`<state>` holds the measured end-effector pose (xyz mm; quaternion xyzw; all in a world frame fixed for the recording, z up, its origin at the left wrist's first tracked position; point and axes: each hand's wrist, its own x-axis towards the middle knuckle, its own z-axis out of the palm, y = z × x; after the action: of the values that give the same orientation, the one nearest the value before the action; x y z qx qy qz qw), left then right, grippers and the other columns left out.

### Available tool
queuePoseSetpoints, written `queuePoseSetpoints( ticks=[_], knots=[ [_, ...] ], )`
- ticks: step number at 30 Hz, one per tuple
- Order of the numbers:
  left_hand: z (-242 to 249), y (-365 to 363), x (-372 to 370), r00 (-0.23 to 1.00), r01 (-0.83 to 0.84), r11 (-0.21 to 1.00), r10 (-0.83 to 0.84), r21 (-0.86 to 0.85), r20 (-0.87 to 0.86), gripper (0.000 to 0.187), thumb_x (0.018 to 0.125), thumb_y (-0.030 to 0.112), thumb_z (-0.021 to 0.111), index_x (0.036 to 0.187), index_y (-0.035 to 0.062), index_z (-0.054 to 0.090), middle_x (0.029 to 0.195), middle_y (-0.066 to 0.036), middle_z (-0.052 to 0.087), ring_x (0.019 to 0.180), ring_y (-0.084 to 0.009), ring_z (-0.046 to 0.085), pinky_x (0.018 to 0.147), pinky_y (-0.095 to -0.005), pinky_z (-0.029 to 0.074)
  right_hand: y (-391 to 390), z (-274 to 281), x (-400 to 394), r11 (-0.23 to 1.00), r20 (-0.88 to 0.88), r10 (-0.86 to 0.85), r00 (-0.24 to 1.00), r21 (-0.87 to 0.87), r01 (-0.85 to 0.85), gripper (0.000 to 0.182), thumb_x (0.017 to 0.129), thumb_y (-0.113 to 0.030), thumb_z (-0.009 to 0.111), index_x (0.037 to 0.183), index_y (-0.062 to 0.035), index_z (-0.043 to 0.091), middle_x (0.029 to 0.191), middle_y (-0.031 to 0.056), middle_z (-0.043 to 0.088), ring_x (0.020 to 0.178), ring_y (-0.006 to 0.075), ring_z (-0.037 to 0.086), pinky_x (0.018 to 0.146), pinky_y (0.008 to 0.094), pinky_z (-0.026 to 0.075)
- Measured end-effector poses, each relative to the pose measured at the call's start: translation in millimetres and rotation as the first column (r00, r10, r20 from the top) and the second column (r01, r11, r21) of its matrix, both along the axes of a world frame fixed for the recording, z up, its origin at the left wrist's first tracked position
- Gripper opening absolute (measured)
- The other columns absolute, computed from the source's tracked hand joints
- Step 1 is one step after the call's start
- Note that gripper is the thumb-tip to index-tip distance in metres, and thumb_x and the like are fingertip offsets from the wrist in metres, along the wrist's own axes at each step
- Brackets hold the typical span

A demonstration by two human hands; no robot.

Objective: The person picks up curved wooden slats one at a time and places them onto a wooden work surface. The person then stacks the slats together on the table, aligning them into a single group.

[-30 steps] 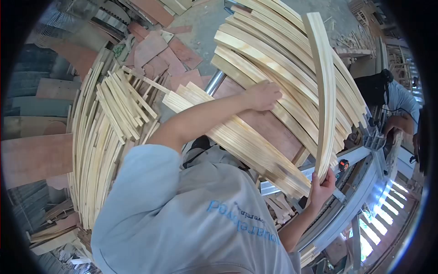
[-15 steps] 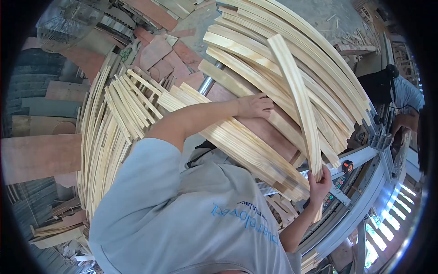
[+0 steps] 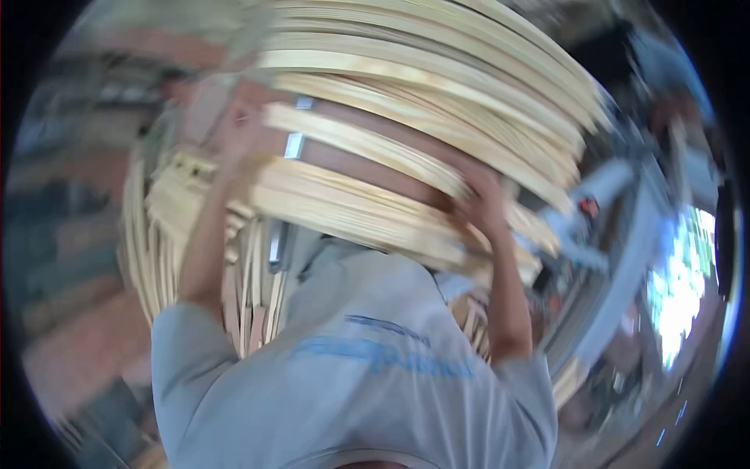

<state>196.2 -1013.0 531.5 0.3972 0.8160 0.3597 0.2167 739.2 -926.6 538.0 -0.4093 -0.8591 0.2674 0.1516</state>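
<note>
A pale wooden strip [image 3: 367, 146] lies lengthwise in front of me, between a large stack of curved strips and a nearer bundle. My right hand [image 3: 486, 205] is at its right end, with the fingers closed around the edge. My left hand [image 3: 244, 123] is beside the strip's left end, smeared by motion; I cannot make out its fingers or whether it touches the wood. The nearer bundle of strips [image 3: 351, 205] lies between my forearms, close to my body. Beyond the single strip, the large stack of curved strips [image 3: 437, 102] fills the upper middle.
More loose strips [image 3: 254, 273] stand or lie at the lower left. A grey metal machine frame [image 3: 625, 266] runs along the right, with an orange-and-black object [image 3: 588, 207] on it. Another person [image 3: 676, 74] is at the upper right. Reddish boards are blurred at the left.
My left hand has moved left from the strip's middle towards its left end. The right hand has left the slanting strip, which no longer lies across the stack. The view has turned.
</note>
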Motion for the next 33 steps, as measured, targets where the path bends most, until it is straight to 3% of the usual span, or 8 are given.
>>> queuePoseSetpoints(
  ticks=[6, 10, 13, 15, 21, 25, 27, 33],
  knots=[
    [-66.8, 4.4, -25.6, 0.959, 0.209, 0.978, -0.205, -0.002, 0.195, 0.037, 0.096, 0.014, 0.062, 0.13, -0.0006, 0.056, 0.114, -0.009, 0.065, 0.102, -0.0152, 0.06, 0.09, -0.0276, 0.048, -14.0, 18.6, 14.2, 0.938, -0.14, -0.238, 0.961, 0.224, 0.265, 0.049, 0.068, -0.017, 0.081, 0.113, -0.0058, 0.065, 0.117, 0.0163, 0.065, 0.11, 0.0375, 0.059, 0.095, 0.0462, 0.047],
    [-32.7, 12.6, -4.1, 0.963, 0.082, 0.997, -0.08, 0.0, 0.256, 0.047, 0.092, 0.013, 0.068, 0.132, -0.0052, 0.053, 0.12, -0.013, 0.064, 0.106, -0.0175, 0.061, 0.09, -0.0299, 0.05, -29.6, 22.7, 124.2, 0.358, 0.036, -0.931, 0.363, 0.285, 0.889, 0.052, 0.075, -0.023, 0.08, 0.117, 0.0026, 0.063, 0.112, 0.0213, 0.066, 0.102, 0.0383, 0.063, 0.089, 0.0437, 0.051],
    [-32.4, 19.4, -2.7, 0.975, 0.035, 0.999, -0.025, -0.039, 0.221, 0.049, 0.09, 0.014, 0.07, 0.132, -0.0051, 0.053, 0.12, -0.014, 0.064, 0.107, -0.0179, 0.061, 0.092, -0.0296, 0.049, -39.5, -24.3, 206.6, 0.317, 0.086, -0.948, 0.305, 0.313, 0.895, 0.052, 0.08, -0.025, 0.077, 0.12, 0.0058, 0.062, 0.108, 0.0195, 0.069, 0.096, 0.0313, 0.067, 0.085, 0.0384, 0.053],
    [-23.1, 21.3, 8.7, 0.971, -0.018, 0.997, 0.037, -0.081, 0.237, 0.05, 0.089, 0.015, 0.071, 0.132, -0.0055, 0.053, 0.121, -0.014, 0.064, 0.108, -0.0183, 0.061, 0.093, -0.03, 0.048, -41.4, -16.7, 208.2, 0.296, 0.012, -0.952, 0.305, -0.213, 0.931, 0.054, 0.083, -0.025, 0.074, 0.124, 0.0076, 0.06, 0.101, 0.0166, 0.072, 0.088, 0.023, 0.068, 0.081, 0.0331, 0.053],
    [-24.3, 22.4, 18.5, 0.958, -0.086, 0.996, 0.085, -0.009, 0.273, 0.053, 0.089, 0.016, 0.071, 0.133, -0.0054, 0.051, 0.122, -0.014, 0.063, 0.11, -0.0196, 0.059, 0.095, -0.0306, 0.047, -30.3, 25.0, 164.9, 0.289, 0.319, -0.918, 0.234, 0.138, 0.947, 0.059, 0.08, -0.023, 0.075, 0.129, 0.0035, 0.057, 0.11, 0.0207, 0.069, 0.105, 0.0384, 0.064, 0.096, 0.0475, 0.048],
    [-9.7, 21.4, 55.9, 0.939, 0.184, 0.964, -0.115, 0.193, -0.323, 0.039, 0.09, 0.013, 0.067, 0.125, -0.0014, 0.057, 0.11, -0.01, 0.066, 0.102, -0.0205, 0.062, 0.088, -0.0319, 0.049, -10.1, 54.6, 58.8, 0.927, 0.115, -0.376, 0.92, 0.049, 0.372, 0.066, 0.072, -0.024, 0.083, 0.129, -0.0048, 0.057, 0.12, 0.0186, 0.064, 0.114, 0.0361, 0.059, 0.099, 0.0463, 0.046],
    [38.3, 17.2, 114.4, 0.928, 0.361, 0.924, -0.37, 0.126, 0.051, 0.024, 0.091, 0.013, 0.065, 0.112, 0.0024, 0.063, 0.097, -0.011, 0.067, 0.092, -0.0239, 0.064, 0.083, -0.0353, 0.051, -14.1, 36.8, 6.3, 0.975, 0.145, -0.173, 0.974, 0.169, 0.148, 0.063, 0.069, -0.024, 0.084, 0.125, -0.0065, 0.059, 0.121, 0.0164, 0.064, 0.114, 0.0346, 0.059, 0.099, 0.0469, 0.045],
    [44.3, 14.0, 217.6, 0.511, 0.859, 0.494, -0.847, 0.138, -0.147, 0.021, 0.08, 0.019, 0.073, 0.094, 0.0056, 0.064, 0.092, -0.012, 0.065, 0.089, -0.033, 0.063, 0.077, -0.0428, 0.051, 2.3, 5.7, 8.6, 0.992, 0.172, -0.121, 0.978, 0.0, 0.123, 0.057, 0.065, -0.019, 0.082, 0.116, -0.0107, 0.06, 0.108, 0.0133, 0.068, 0.106, 0.035, 0.062, 0.088, 0.0474, 0.047]
  ],
)
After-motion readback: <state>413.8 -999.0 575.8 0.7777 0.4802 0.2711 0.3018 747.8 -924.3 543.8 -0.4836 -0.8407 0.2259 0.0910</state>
